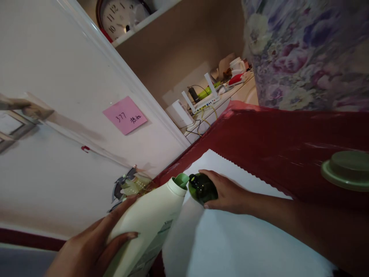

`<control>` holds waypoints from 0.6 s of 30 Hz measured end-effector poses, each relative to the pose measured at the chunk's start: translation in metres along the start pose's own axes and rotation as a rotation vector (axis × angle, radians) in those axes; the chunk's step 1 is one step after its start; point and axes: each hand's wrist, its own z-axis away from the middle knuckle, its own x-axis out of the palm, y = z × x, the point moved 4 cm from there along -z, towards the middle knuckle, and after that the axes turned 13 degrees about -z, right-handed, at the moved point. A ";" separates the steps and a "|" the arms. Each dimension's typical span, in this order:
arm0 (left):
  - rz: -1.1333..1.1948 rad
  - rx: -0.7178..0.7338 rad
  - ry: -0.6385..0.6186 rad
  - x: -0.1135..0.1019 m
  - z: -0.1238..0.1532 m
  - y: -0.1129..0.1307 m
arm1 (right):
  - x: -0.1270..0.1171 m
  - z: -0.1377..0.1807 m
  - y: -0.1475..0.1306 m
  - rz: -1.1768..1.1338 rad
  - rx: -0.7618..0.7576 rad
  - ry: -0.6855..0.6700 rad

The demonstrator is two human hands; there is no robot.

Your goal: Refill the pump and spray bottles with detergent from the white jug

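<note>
My left hand (pixel 98 238) is wrapped round a large pale-green detergent bottle (pixel 152 215), tilted so its uncapped mouth with a green pouring spout (pixel 182 179) points up and to the right. The spout meets the narrow neck of a small dark-green glossy bottle (pixel 203 188); whether they touch I cannot tell. Fingers of my right hand (pixel 225 192) close round the far side of that small bottle, above a white paper sheet (pixel 230 242). Liquid between the two openings cannot be made out.
A green cap (pixel 346 169) stands on the dark red tabletop (pixel 288 134) at right. Behind are a white router (pixel 206 104), cables and small items on a ledge. A pink note (pixel 126 115) sticks to the white panel at left. Flowered fabric (pixel 305 54) hangs at upper right.
</note>
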 end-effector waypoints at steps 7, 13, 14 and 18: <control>0.187 -0.165 0.104 -0.001 0.005 -0.004 | 0.000 0.002 0.006 0.002 0.037 0.001; 0.345 -0.425 0.250 -0.012 0.016 -0.008 | 0.002 0.003 0.012 -0.016 0.101 0.002; 0.395 -0.462 0.286 -0.013 0.018 -0.006 | 0.002 0.004 0.013 -0.017 0.110 0.004; 0.683 -0.677 0.426 -0.001 0.024 0.008 | 0.003 0.005 0.014 -0.027 0.127 0.005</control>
